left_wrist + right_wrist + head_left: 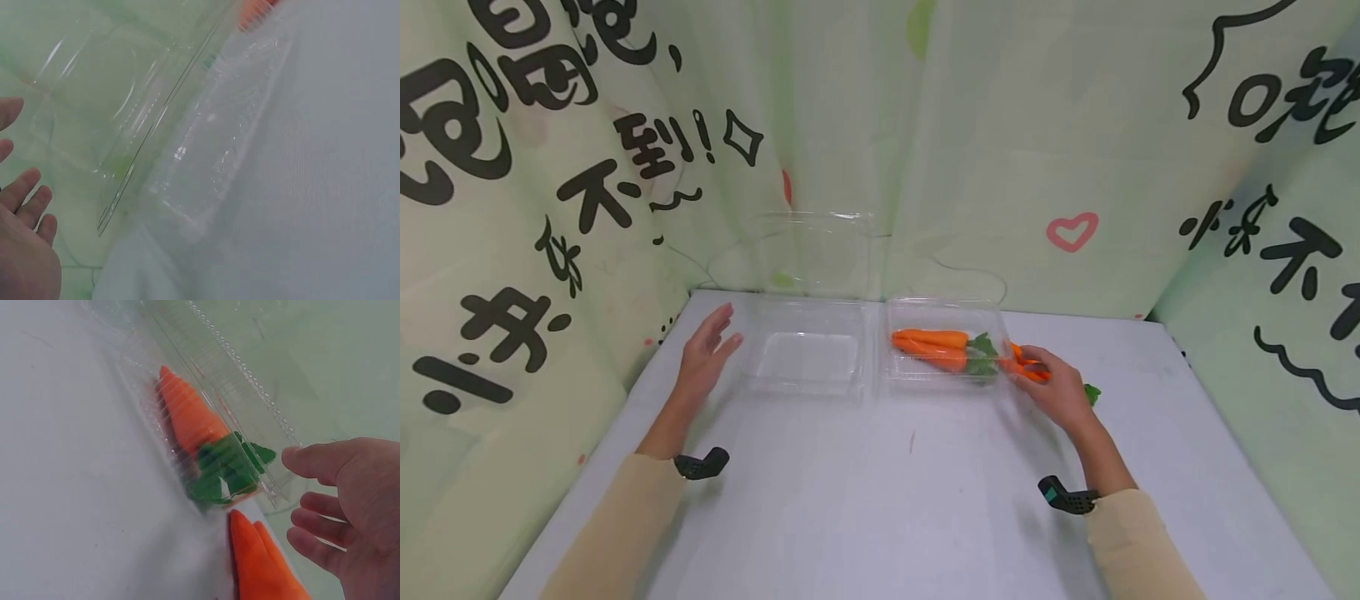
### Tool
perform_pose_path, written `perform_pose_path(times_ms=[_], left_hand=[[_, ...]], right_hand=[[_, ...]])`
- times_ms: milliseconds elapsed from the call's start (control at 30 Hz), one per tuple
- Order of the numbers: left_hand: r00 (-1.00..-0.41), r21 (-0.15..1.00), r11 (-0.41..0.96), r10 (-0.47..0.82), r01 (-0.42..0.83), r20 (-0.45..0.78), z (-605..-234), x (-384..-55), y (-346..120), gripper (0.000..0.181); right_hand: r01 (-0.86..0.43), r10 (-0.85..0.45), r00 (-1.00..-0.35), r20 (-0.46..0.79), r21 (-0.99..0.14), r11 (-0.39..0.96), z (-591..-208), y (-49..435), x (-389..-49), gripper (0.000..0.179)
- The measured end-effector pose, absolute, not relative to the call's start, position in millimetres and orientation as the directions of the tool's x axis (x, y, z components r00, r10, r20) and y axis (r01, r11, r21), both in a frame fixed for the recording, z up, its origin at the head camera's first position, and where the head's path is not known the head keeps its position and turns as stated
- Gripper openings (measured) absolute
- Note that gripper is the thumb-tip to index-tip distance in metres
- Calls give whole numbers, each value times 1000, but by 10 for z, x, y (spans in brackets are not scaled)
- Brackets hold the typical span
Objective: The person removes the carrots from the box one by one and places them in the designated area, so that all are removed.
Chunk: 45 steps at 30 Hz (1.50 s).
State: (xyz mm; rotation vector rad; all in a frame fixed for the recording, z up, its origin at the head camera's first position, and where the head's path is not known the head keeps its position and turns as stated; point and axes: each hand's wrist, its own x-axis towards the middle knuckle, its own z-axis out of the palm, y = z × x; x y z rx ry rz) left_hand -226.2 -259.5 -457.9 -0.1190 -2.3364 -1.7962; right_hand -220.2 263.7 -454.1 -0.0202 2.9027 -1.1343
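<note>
My left hand (pixel 703 354) is raised beside the left end of a clear plastic box (pixel 808 387), its fingers loosely extended and holding nothing. That box's see-through lid (pixel 816 250) stands up at the back. To the right, a second clear box (pixel 917 373) has its lid down over orange carrots (pixel 928 346) with green leafy tops. My right hand (pixel 1054 390) is at this box's right end, the thumb close to the lid's corner and the fingers loosely bent. Loose carrots (pixel 259 562) lie next to the box, partly hidden by the right hand in the head view.
Both boxes stand near the back edge of a white table (pixel 880 500). A pale green curtain (pixel 985 167) with black lettering hangs behind and along both sides. Green leaves (pixel 1092 393) show past the right hand.
</note>
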Motion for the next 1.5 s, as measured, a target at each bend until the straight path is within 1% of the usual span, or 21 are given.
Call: perform_pose_path(times_ms=[133, 300, 433, 567, 767, 967, 1200, 1500], left_hand=[[-976, 955, 219, -38, 200, 213, -4510, -2254, -2496, 62], [-968, 948, 208, -12, 241, 249, -4577, -2297, -2424, 61], [-964, 952, 158, 13, 263, 264, -4595, -2349, -2330, 60], [-967, 961, 109, 35, 254, 252, -4577, -2397, -2204, 62], [-973, 965, 121, 55, 231, 226, -4594, -2440, -2047, 64], [-968, 961, 133, 91, 243, 233, -4602, -2449, -1941, 65], [-964, 962, 111, 121, 251, 238, -4621, -2495, -1800, 65], [-966, 967, 129, 170, 218, 196, -4602, -2536, -1566, 66]], right_hand=[[4, -18, -1000, -26, -684, 730, -4525, 2623, -2204, 60], [-7, -22, -1000, -14, -683, 731, -4510, 2604, -2212, 61], [-21, -26, -1000, 3, -675, 738, -4515, 2601, -2216, 61], [-29, -28, -1000, 13, -673, 739, -4518, 2595, -2220, 63], [-21, -23, -1000, 5, -667, 744, -4510, 2556, -2246, 67], [-31, -35, -999, 7, -662, 749, -4509, 2524, -2268, 68], [-34, -44, -999, 1, -656, 754, -4508, 2491, -2283, 70], [-23, -35, -999, -4, -658, 752, -4535, 2435, -2296, 75]])
